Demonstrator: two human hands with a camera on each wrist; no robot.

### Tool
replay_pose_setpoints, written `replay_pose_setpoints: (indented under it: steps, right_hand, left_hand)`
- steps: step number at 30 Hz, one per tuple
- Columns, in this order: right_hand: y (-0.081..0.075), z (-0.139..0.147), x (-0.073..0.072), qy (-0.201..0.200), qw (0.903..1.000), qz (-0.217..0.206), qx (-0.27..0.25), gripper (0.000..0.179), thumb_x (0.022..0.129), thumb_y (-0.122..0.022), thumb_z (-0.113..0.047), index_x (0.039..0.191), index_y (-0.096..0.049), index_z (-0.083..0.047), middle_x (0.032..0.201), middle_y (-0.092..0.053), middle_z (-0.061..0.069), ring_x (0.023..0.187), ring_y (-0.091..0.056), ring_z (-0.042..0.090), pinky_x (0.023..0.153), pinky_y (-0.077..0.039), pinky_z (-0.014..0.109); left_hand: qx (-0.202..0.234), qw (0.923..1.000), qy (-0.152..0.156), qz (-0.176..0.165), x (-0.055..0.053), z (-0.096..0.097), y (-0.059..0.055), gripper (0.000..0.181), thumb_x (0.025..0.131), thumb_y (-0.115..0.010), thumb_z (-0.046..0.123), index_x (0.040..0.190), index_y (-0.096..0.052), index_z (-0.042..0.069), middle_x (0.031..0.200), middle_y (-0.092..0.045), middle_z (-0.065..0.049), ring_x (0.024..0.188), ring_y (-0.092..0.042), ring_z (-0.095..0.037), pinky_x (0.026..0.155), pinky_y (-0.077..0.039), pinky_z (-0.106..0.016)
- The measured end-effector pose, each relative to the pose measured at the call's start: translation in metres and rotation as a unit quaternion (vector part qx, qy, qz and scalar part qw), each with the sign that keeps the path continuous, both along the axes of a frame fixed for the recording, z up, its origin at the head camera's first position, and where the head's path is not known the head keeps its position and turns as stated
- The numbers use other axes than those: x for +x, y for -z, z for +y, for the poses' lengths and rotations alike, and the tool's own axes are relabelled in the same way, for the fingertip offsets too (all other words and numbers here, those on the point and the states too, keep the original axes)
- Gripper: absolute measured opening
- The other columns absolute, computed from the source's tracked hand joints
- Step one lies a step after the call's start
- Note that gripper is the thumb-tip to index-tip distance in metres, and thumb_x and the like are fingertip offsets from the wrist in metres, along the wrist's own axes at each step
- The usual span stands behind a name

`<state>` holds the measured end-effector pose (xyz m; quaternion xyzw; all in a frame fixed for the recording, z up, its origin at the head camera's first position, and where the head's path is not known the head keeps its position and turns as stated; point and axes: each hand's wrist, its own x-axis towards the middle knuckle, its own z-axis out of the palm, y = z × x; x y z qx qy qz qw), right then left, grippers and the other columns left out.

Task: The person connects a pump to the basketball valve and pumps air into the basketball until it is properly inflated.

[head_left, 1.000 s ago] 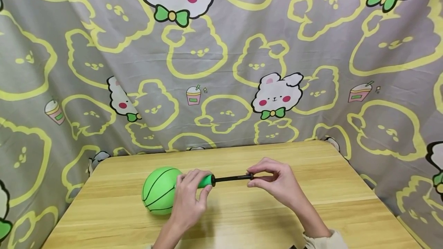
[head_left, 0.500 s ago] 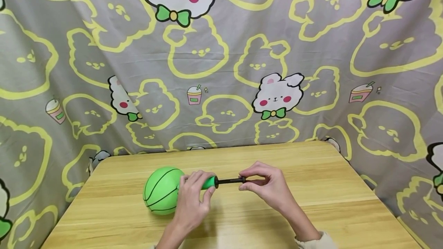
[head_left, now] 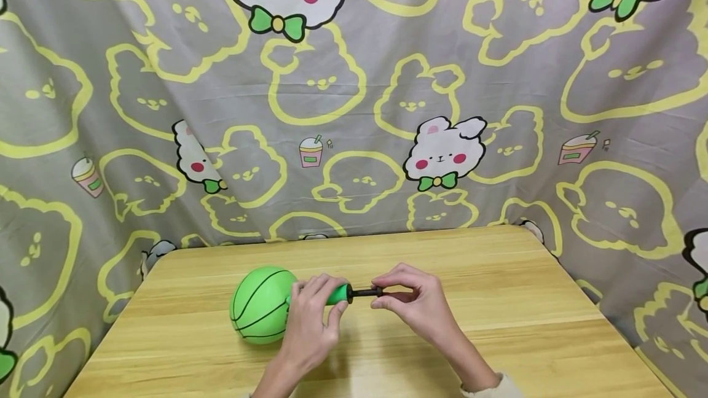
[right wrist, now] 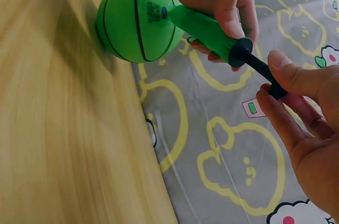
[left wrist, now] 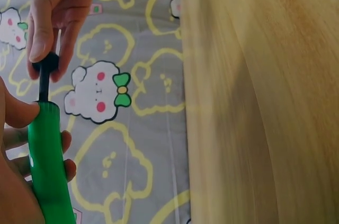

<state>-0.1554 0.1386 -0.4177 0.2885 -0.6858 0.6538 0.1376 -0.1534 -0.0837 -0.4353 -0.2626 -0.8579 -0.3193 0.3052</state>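
A green hand pump [right wrist: 204,30] points its nozzle end into a green ball [head_left: 261,307] with black lines, which looks round and full. My left hand [head_left: 314,324] grips the pump's green barrel, fingers wrapped over it and thumb along its near side. Between the fingertips of my right hand [head_left: 416,301] the end of the black plunger handle [right wrist: 276,89] is pinched. A short stretch of black rod [head_left: 364,292] shows between the barrel and the handle. In the left wrist view the barrel [left wrist: 47,160] lies across the left palm.
Both hands work over a wooden table [head_left: 498,275]. Behind it and at both sides hangs a grey curtain [head_left: 354,97] with yellow outlines and white cartoon animals.
My right hand has moved left, pushing the plunger in, so that less of the rod shows. The left hand, pump barrel and ball have shifted very slightly right.
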Motion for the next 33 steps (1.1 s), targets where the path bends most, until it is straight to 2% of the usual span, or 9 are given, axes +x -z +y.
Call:
replay_pose_setpoints:
  steps: [11, 18, 25, 33]
  right_hand:
    - [0.008, -0.017, 0.002, 0.006, 0.9995, 0.032, -0.004, 0.026, 0.08, -0.082, 0.005, 0.105, -0.076, 0.005, 0.098, -0.07, 0.014, 0.092, -0.072, 0.024, 0.074, -0.059, 0.037]
    - [0.007, -0.02, 0.005, 0.023, 0.9972, 0.047, 0.053, 0.021, 0.085, -0.081, -0.002, 0.106, -0.077, -0.005, 0.104, -0.068, 0.006, 0.094, -0.071, 0.024, 0.074, -0.059, 0.034]
    - [0.002, -0.015, 0.007, 0.02, 0.997, 0.027, 0.069, 0.021, 0.083, -0.084, -0.005, 0.102, -0.076, -0.01, 0.104, -0.066, 0.003, 0.092, -0.07, 0.021, 0.074, -0.06, 0.032]
    - [-0.005, -0.006, 0.006, 0.016, 0.9969, 0.013, 0.076, 0.02, 0.084, -0.082, -0.001, 0.099, -0.074, -0.011, 0.103, -0.067, 0.002, 0.093, -0.07, 0.021, 0.074, -0.06, 0.032]
  left_hand:
    - [0.005, 0.9996, 0.009, -0.025, 0.005, 0.005, -0.001, 0.027, 0.084, -0.074, 0.013, 0.11, -0.072, 0.014, 0.102, -0.069, 0.006, 0.098, -0.064, -0.012, 0.09, -0.037, -0.043]
    - [-0.001, 0.9995, 0.012, -0.029, 0.002, 0.004, 0.0, 0.027, 0.084, -0.076, 0.013, 0.11, -0.071, 0.017, 0.104, -0.069, 0.007, 0.101, -0.065, -0.013, 0.088, -0.038, -0.042]
    - [0.008, 0.9983, 0.034, -0.046, 0.001, 0.003, 0.0, 0.025, 0.086, -0.077, 0.015, 0.11, -0.07, 0.02, 0.106, -0.068, 0.01, 0.099, -0.064, -0.008, 0.09, -0.039, -0.042]
    - [0.011, 0.998, 0.024, -0.058, 0.001, -0.002, -0.002, 0.025, 0.088, -0.078, 0.017, 0.112, -0.071, 0.02, 0.109, -0.069, 0.011, 0.103, -0.063, -0.009, 0.089, -0.039, -0.039]
